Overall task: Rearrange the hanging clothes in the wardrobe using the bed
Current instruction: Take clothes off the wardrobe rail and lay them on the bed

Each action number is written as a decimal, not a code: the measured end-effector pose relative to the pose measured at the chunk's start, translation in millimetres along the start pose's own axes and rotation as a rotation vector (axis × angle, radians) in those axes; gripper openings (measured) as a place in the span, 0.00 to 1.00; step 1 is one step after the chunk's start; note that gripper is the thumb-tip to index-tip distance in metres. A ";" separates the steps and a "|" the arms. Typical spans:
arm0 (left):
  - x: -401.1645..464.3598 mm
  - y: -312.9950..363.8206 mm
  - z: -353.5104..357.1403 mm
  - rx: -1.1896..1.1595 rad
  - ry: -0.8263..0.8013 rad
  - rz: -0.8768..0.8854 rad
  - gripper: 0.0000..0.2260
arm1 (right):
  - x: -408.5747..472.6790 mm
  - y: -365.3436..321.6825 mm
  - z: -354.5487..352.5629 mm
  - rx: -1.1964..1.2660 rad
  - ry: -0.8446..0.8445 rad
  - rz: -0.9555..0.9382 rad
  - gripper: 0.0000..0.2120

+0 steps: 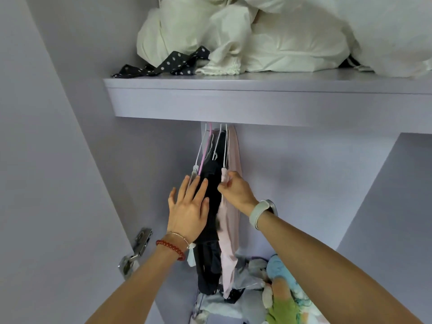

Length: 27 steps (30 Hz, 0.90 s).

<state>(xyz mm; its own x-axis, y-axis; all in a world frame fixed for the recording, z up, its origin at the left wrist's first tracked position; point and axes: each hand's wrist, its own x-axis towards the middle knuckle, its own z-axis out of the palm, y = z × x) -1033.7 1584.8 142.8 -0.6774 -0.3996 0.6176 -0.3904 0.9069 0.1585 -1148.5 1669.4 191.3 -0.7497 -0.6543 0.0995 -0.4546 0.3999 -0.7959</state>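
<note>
The hanging clothes are bunched together under the wardrobe shelf (233,101), on thin hangers (214,146). The left hand (188,206) lies flat with straight, spread fingers on the black garment (210,220). The right hand (236,188) pinches the end of a white hanger, just beside the pale pink garment (230,232). White bedding (268,38) is piled on the shelf.

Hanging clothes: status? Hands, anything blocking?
Left hand flat against black garment. Right hand pinching pale pink garment by its hanger end. Both hung under shelf. Nothing blocking.
</note>
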 end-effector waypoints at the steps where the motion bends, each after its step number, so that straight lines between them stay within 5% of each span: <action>1: 0.2 -2.7 2.1 -0.004 0.002 0.006 0.21 | 1.2 0.2 -0.5 -0.018 0.034 -0.014 0.14; 9: 1.2 3.2 15.7 -0.065 -0.014 0.003 0.21 | 13.8 12.1 -18.4 -0.244 0.131 -0.005 0.13; 27: 8.7 34.3 22.0 -0.128 0.048 0.041 0.18 | -48.9 60.7 -51.5 -0.097 0.513 -0.076 0.12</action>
<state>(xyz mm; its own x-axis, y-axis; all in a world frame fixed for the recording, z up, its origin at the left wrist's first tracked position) -1066.7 1609.6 136.7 -0.6595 -0.3574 0.6613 -0.2781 0.9333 0.2271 -1164.2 1758.6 168.9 -0.8407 -0.2953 0.4539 -0.5413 0.4368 -0.7185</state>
